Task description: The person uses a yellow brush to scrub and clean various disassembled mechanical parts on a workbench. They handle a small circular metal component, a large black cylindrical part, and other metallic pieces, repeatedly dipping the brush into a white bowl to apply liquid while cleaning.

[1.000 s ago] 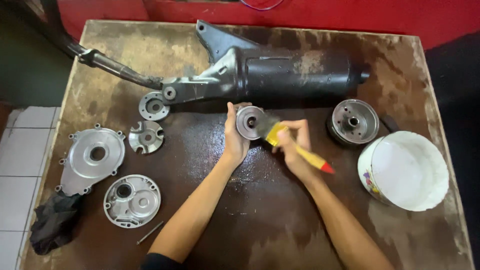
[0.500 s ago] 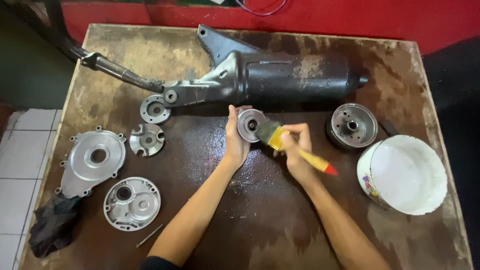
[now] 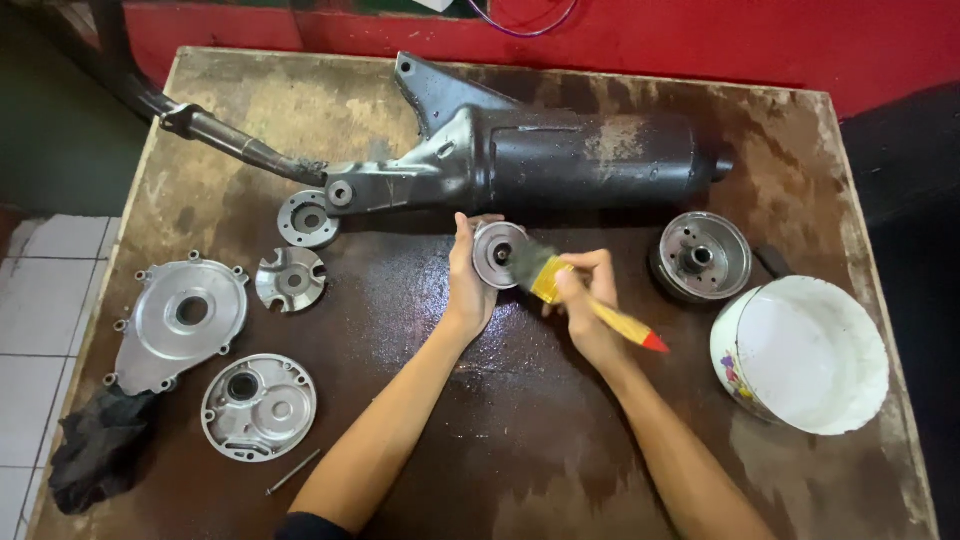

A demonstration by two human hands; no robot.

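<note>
While upright in the left hand's closed grip, round metal disc, brush clenched in right hand.

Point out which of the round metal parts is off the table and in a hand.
The small round disc, gripped by the left hand while the right hand works the brush on it. The other round parts lie flat on the table.

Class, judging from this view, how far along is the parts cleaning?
Done, apparently: two bright covers lie at the left. In hand: left hand holds a round disc; right hand brushes it with the paintbrush. Left: the grimy exhaust, probably.
</note>
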